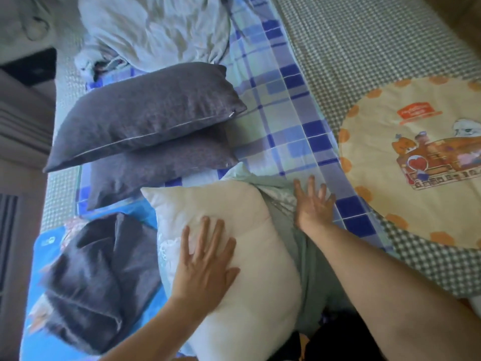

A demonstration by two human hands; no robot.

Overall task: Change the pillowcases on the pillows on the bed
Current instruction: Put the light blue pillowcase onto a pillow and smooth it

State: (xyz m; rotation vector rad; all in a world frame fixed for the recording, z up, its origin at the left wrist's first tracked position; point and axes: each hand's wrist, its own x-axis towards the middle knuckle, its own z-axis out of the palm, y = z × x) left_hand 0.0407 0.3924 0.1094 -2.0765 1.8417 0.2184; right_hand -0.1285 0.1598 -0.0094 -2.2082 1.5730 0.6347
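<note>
The bare white pillow lies on the bed under the left hand, which presses flat with fingers spread. The right hand, fingers straight, rests just beside it on pale green fabric.

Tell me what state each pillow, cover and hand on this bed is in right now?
White pillow: bare, no case.
Top grey pillow: cased, stacked on another.
Lower grey pillow: cased, underneath.
Grey case: off, crumpled.
Green case: rumpled beside white pillow.
Left hand: flat on white pillow.
Right hand: fingers spread, on green case.
</note>
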